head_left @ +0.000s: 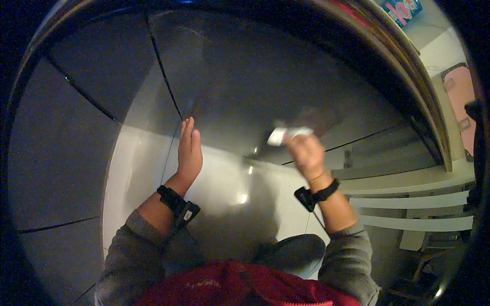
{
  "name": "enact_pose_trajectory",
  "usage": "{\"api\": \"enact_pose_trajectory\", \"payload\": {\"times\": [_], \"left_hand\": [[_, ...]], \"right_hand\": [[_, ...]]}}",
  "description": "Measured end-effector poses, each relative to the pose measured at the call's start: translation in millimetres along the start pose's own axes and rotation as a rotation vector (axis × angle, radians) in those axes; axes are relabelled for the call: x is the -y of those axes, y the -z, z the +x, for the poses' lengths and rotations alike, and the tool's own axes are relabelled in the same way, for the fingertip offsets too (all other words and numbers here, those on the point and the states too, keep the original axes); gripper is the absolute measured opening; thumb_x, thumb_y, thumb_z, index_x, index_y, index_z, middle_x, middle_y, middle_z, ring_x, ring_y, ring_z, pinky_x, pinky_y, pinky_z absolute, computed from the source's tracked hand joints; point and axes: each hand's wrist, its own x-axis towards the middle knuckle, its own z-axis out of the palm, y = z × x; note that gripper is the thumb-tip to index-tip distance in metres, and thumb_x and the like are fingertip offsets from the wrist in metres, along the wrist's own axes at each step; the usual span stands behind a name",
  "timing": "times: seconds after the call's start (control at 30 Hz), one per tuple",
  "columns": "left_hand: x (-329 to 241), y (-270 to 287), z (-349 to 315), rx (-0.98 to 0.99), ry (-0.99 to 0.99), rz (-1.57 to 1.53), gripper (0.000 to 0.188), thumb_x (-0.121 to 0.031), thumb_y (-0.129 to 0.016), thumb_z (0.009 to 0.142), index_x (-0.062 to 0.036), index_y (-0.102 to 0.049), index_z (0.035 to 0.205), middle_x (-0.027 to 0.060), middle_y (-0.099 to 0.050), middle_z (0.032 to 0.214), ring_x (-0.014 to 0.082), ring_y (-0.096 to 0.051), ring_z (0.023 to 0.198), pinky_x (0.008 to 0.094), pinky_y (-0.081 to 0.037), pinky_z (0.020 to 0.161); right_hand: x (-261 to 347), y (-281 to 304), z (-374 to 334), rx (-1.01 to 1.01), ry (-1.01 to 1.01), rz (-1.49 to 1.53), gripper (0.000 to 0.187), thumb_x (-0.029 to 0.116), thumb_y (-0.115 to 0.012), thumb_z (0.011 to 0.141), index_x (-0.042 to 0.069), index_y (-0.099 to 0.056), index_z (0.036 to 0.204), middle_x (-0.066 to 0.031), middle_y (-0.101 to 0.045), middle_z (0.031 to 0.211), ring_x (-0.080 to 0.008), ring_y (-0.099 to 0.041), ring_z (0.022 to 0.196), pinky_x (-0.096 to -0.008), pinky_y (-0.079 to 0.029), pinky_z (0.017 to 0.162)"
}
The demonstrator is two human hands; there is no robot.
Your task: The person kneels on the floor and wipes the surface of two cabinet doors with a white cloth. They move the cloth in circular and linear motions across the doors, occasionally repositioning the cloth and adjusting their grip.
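My left hand [189, 153] is held upright with its fingers stretched out and nothing in it. It is beside a dark, glossy panel [235, 86]; whether the palm touches it, I cannot tell. To the right, my right hand [307, 155] is closed on a white cloth [277, 136], which looks crumpled and is smeared by motion. The cloth lies over the lower part of the dark panel, and part of it is hidden by my fingers. Black bands with small black devices sit on both wrists.
Below the panel is a shiny pale surface [224, 178] with bright reflections. Dark tiles [61, 153] with black joints spread at the left. A brown curved edge [408, 76], a pink case [459, 102], a blue-and-pink packet [403, 10] and pale slats [408, 202] are at the right.
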Motion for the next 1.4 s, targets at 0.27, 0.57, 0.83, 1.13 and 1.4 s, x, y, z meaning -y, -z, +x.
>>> {"api": "enact_pose_trajectory", "payload": {"times": [0.27, 0.57, 0.83, 1.13, 1.4], "left_hand": [[39, 12, 32, -0.07, 0.111, -0.35, 0.048, -0.036, -0.031, 0.1, 0.0003, -0.05, 0.124, 0.0165, -0.055, 0.126, 0.0278, -0.051, 0.118, 0.0351, -0.034, 0.102], [56, 10, 31, 0.003, 0.026, -0.083, 0.036, -0.03, -0.047, 0.095, -0.0034, -0.056, 0.118, 0.0149, -0.06, 0.116, 0.0275, -0.054, 0.11, 0.0361, -0.04, 0.095], [105, 35, 45, 0.391, 0.074, -0.05, 0.034, -0.026, -0.058, 0.09, -0.0061, -0.056, 0.118, 0.0132, -0.061, 0.115, 0.0223, -0.059, 0.101, 0.0317, -0.045, 0.087], [65, -21, 33, 0.883, 0.479, -0.658, 0.052, -0.034, -0.057, 0.091, -0.0029, -0.043, 0.131, 0.0108, -0.059, 0.111, 0.0204, -0.058, 0.101, 0.035, -0.05, 0.082], [69, -39, 19, 0.851, 0.338, -0.471, 0.027, -0.012, -0.073, 0.075, -0.004, -0.054, 0.092, 0.0042, -0.059, 0.087, 0.011, -0.055, 0.078, 0.0258, -0.045, 0.065]], "right_hand": [[44, -34, 120, -0.288, 0.008, -0.001, 0.029, 0.004, -0.071, 0.069, 0.012, -0.069, 0.097, -0.0058, -0.06, 0.079, -0.0203, -0.059, 0.07, -0.0309, -0.05, 0.056], [91, -230, -110, 0.783, -0.452, 0.19, 0.012, 0.008, -0.056, 0.08, 0.003, -0.065, 0.086, -0.0126, -0.061, 0.094, -0.0308, -0.062, 0.087, -0.0367, -0.052, 0.077], [122, -195, -37, 0.272, -1.423, 2.013, 0.024, 0.004, -0.053, 0.09, 0.003, -0.055, 0.114, -0.0112, -0.059, 0.114, -0.0261, -0.058, 0.106, -0.0393, -0.049, 0.093], [87, -172, -43, 0.094, -1.363, 2.198, 0.018, 0.002, -0.057, 0.088, 0.004, -0.055, 0.105, -0.0087, -0.061, 0.108, -0.0206, -0.06, 0.099, -0.035, -0.051, 0.087], [110, -167, -47, 0.346, -1.028, 1.323, 0.019, -0.008, -0.061, 0.079, 0.005, -0.057, 0.091, 0.0005, -0.058, 0.092, -0.0091, -0.056, 0.085, -0.0245, -0.048, 0.074]]}}
